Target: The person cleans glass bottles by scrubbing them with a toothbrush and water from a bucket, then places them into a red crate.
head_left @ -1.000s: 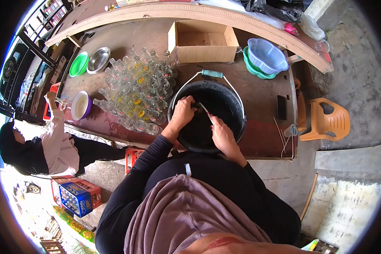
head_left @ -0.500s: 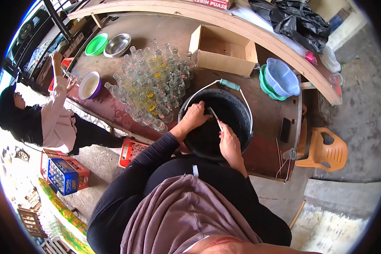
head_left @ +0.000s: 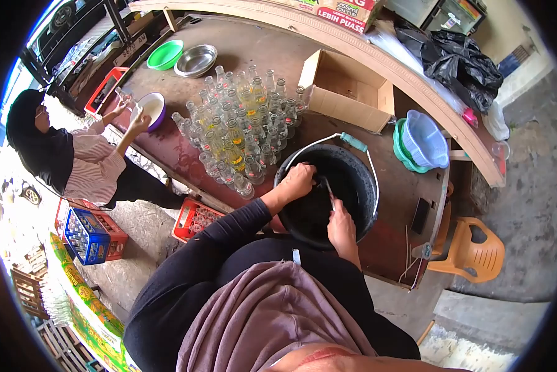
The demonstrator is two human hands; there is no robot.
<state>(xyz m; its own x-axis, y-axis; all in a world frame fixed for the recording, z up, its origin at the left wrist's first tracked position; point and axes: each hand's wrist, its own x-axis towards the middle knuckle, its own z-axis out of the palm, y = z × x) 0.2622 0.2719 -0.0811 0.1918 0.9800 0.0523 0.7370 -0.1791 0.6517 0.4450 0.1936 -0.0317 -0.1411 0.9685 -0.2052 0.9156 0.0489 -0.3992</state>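
Note:
A black bucket (head_left: 375,204) with a wire handle and a turquoise grip stands on the table in front of me. My left hand (head_left: 297,181) is over its far left part, fingers curled round a small dark thing that I cannot make out. My right hand (head_left: 341,224) is closed on a slim knife (head_left: 330,191), whose tip points up toward my left fingers. The bucket's inside is dark, so its contents are hard to tell.
Many glass bottles (head_left: 235,127) stand left of the bucket. Behind are an open cardboard box (head_left: 346,110) and blue and green basins (head_left: 425,139). A co-worker (head_left: 92,158) at the left holds a bottle by a bowl (head_left: 157,118). A phone (head_left: 420,215) lies right.
My view has shifted, so the whole scene sits further right and lower. My hands stay over the bucket, the knife now steeper. The co-worker's raised arm has come down toward the bowl.

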